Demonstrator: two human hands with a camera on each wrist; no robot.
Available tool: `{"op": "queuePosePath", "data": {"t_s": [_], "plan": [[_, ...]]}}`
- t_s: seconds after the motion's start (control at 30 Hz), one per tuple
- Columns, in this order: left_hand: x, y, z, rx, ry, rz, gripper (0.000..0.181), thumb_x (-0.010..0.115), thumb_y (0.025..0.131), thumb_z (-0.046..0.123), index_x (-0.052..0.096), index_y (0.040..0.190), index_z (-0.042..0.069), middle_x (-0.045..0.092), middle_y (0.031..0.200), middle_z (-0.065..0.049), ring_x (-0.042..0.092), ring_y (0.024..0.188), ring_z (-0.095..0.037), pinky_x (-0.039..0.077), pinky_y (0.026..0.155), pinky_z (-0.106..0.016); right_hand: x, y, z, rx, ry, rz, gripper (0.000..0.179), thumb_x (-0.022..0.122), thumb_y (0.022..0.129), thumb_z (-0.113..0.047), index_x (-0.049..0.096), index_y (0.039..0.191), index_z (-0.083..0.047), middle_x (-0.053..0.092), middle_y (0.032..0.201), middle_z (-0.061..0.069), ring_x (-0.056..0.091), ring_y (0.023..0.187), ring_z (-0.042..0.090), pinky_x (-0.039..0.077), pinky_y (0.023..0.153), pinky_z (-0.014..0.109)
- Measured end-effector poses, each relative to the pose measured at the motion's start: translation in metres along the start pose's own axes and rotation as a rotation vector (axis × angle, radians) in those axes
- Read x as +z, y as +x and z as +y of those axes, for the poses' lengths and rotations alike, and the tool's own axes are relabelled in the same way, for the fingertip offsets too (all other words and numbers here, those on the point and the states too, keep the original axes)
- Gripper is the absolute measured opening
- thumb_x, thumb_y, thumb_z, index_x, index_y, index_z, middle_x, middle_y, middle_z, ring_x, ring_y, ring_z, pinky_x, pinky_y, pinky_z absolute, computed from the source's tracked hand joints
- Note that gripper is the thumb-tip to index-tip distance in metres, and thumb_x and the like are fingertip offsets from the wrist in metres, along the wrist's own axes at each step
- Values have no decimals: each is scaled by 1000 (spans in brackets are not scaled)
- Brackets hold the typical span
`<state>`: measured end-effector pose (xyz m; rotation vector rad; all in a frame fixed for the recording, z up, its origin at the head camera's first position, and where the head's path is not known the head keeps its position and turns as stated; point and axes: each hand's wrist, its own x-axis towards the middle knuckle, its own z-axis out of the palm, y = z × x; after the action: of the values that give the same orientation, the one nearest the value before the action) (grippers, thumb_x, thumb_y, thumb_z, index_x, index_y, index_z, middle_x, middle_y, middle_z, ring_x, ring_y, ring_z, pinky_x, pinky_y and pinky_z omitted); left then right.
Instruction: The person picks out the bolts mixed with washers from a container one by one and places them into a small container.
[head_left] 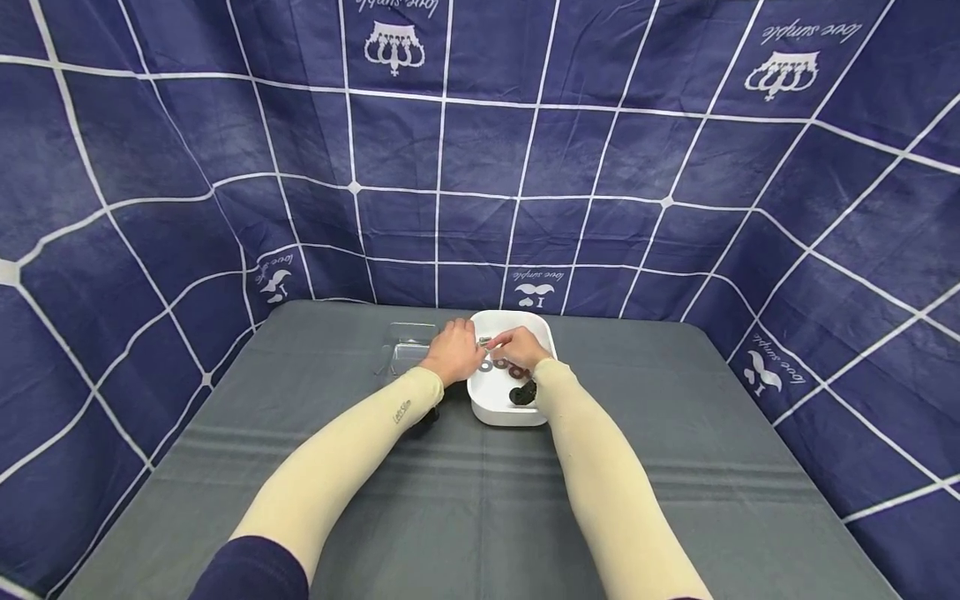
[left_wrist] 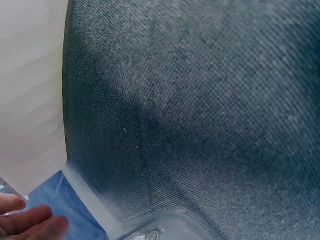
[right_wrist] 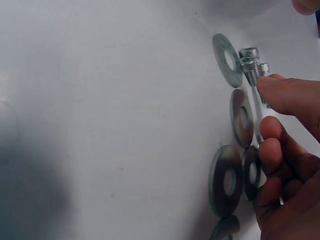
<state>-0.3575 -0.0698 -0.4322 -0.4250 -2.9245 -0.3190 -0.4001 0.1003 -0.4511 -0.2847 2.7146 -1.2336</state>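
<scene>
The white bin (head_left: 501,414) stands near the back of the table. In the head view my left hand (head_left: 455,352) is at its left rim; what lies under the palm is hidden. Only a few loosely bent fingertips (left_wrist: 37,225) of it show in the left wrist view. Inside the bin, my right hand (head_left: 522,347) has curled fingers, with thumb and a finger close together at one of the small socket head screws (right_wrist: 250,65). It seems to pinch that screw. Beside these fingers lie several flat metal washers (right_wrist: 226,182).
A black round part (head_left: 522,393) lies in the bin's front right, partly behind the right wrist. Left of the bin are clear plastic boxes (head_left: 408,357). Something dark (head_left: 431,415) shows under the left wrist. Blue curtain (head_left: 600,150) surrounds the grey table (head_left: 480,517).
</scene>
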Motion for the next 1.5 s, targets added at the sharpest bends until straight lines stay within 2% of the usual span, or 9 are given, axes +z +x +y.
{"op": "queuePosePath", "data": {"t_s": [0.2,0.4,0.6,0.77,0.93,1.13,1.5], "plan": [[3,-4,2,-2,18,-30,44,48,102,30,53,127,-6,57,122,-20,55,119,-34,53,97,-49,5,-2,8,56,46,5,20,78,79,-9,80,99,-10,66,72,-2,51,58,11,41,50,25],[0,-3,3,14,22,-11,44,43,102,29,52,127,-6,58,120,-21,56,117,-35,54,95,-49,4,-1,4,59,53,26,22,78,79,-8,80,100,-9,63,71,-2,50,57,10,41,49,24],[-5,-2,1,-1,44,3,41,43,103,27,52,125,-6,58,119,-21,56,116,-34,55,93,-49,5,5,0,83,96,-2,21,75,81,-6,80,101,-9,63,69,-2,44,49,11,37,44,25],[-4,-3,0,12,62,5,40,38,103,25,51,124,-6,58,118,-21,55,115,-35,56,91,-49,6,7,0,123,108,-9,19,77,82,-7,79,100,-10,62,67,0,43,47,12,38,42,26],[0,-2,-1,22,63,16,40,35,104,25,51,125,-6,57,119,-21,55,115,-35,56,89,-49,7,10,0,147,94,-15,19,78,81,-9,79,100,-11,61,63,1,46,48,12,40,41,27],[2,2,-1,23,63,48,37,39,105,25,53,123,-5,58,118,-20,56,114,-34,57,87,-48,4,12,-2,147,65,-15,16,77,80,-8,79,96,-11,61,61,2,49,49,12,39,41,27],[1,-3,1,-2,68,11,39,37,105,25,51,126,-4,57,122,-21,53,119,-35,56,89,-49,10,9,-3,152,50,-16,6,76,82,-8,77,85,-13,61,61,0,50,52,11,38,41,26]]}}
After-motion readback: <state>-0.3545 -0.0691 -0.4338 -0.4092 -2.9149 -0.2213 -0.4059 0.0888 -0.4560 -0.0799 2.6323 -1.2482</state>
